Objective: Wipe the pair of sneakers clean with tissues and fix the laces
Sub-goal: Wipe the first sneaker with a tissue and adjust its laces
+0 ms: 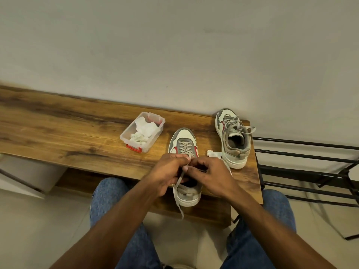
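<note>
Sneakers of grey, white and red: 1 (pixel 184 144) under both hands, 1 (pixel 232 138) right, on a grained wooden bench (pixel 58 129). Left hand (pixel 168 171) and right hand (pixel 210 173) pinch its flat grey lace (pixel 179 191). Crumpled tissues (pixel 143 131) fill a clear plastic box (pixel 124 135).

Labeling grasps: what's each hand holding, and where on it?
Both the left hand and right hand pinch the lace at the top eyelets of the near sneaker; the exact finger contact is hidden.

Wooden bench (pixel 58 133), tissue box (pixel 142 131), two sneakers (pixel 232 138), crumpled tissue (pixel 213 153)
</note>
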